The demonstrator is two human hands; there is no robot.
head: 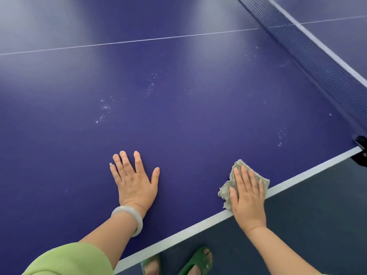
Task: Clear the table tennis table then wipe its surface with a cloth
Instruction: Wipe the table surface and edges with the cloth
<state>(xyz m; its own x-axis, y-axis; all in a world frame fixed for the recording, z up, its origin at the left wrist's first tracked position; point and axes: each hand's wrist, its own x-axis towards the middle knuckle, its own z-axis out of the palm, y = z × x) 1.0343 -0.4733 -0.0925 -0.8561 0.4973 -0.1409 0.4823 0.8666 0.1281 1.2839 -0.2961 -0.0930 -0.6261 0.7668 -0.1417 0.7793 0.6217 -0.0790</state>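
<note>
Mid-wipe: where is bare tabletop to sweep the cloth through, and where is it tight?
Widest bare stretch: from the left hand up to the white centre line, only pale specks on it. Also bare: between cloth and net. Tighter: the gap between left hand and right hand, which presses the cloth at the table edge, and the corner by the net clamp.

The blue desk (178,126) carries a grey cloth (239,165) at its white near edge, the left grip (135,181) flat near it, pale specks (105,108) farther in, a net (321,68) across
</note>
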